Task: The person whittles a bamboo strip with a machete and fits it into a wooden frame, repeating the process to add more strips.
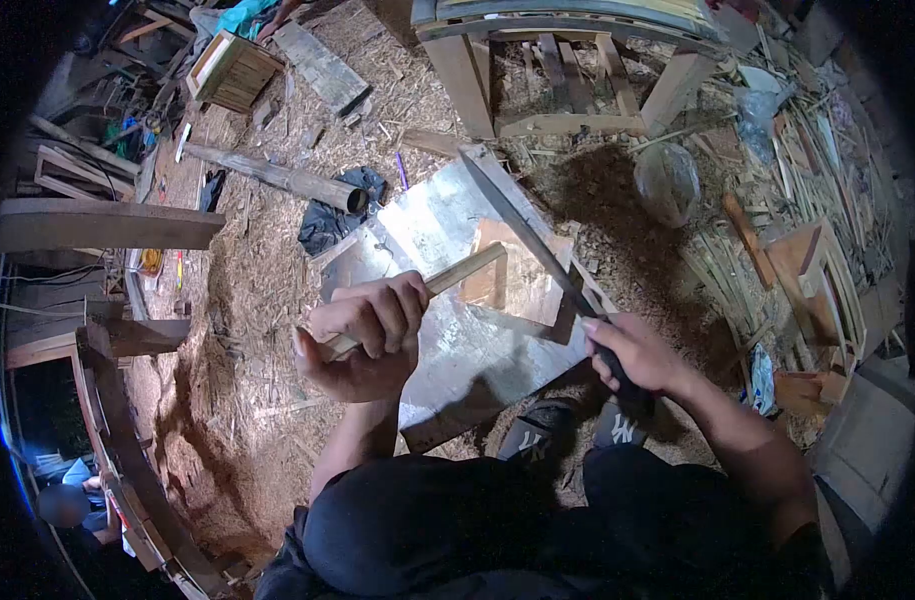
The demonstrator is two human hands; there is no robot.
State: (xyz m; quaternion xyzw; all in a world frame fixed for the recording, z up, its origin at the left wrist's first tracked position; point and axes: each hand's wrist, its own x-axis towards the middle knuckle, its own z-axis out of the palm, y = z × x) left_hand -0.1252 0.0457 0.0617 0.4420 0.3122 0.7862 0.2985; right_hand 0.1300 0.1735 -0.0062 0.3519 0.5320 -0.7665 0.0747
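My left hand (369,325) is closed round a slim wooden stick (464,271), whose far end points up and to the right. In my right hand (637,350) is the dark handle of a machete (522,225), its long blade slanting up and to the left. The stick's far end lies close to the blade in this view. Below them, a small square piece of wood (537,292) rests on a broad, pale flat board (457,360) on the ground.
Wood shavings cover the ground. A wooden frame (572,125) stands ahead, and a round pole (277,178) lies to the left. A clear plastic bag (667,185) and thin wood strips lie on the right. Another person (77,505) is at the far lower left.
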